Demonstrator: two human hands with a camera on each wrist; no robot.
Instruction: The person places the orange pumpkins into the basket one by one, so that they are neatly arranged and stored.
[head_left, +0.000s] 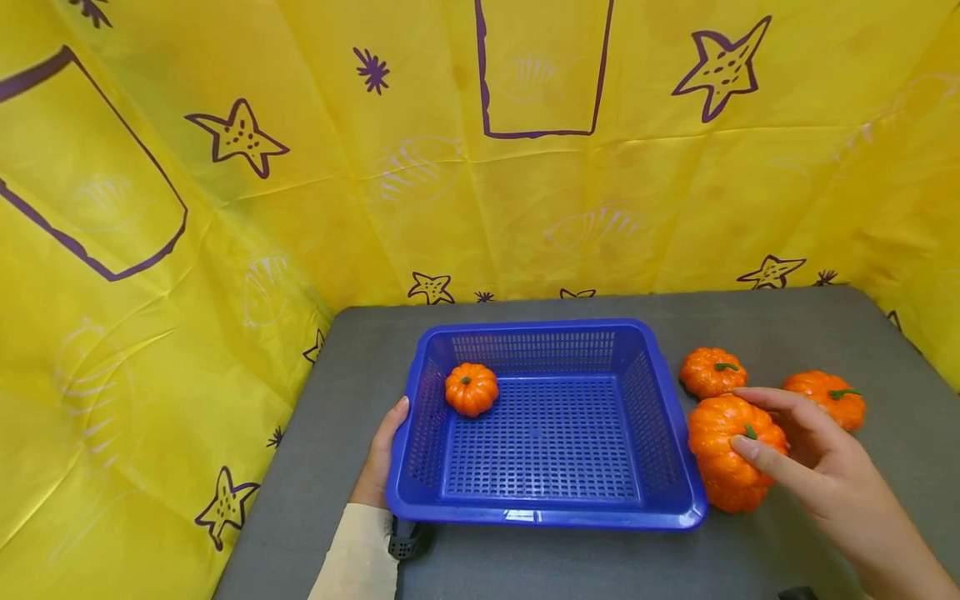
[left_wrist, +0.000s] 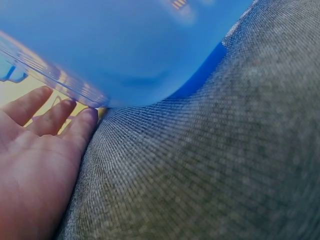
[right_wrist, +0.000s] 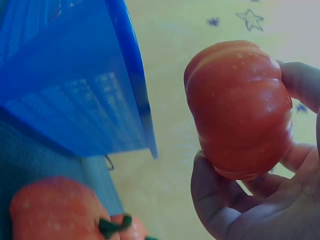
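Observation:
My right hand (head_left: 817, 467) holds a small orange pumpkin (head_left: 731, 429) between thumb and fingers, just outside the right wall of the blue basket (head_left: 536, 517). In the right wrist view, that pumpkin (right_wrist: 240, 110) is up beside the basket's rim, clear of the table. Directly below it in the head view, another pumpkin (head_left: 738, 493) is partly covered. My left hand (head_left: 381, 458) rests against the basket's left side. Its fingers (left_wrist: 80, 125) reach out to the outer wall in the left wrist view. One pumpkin (head_left: 471, 389) sits inside the basket, towards the back left.
Two more pumpkins, one near the basket (head_left: 712, 372) and one farther right (head_left: 825, 398), stand on the grey table (head_left: 337, 358). A yellow cloth (head_left: 525, 208) with starfish drawings hangs behind the table and along its sides.

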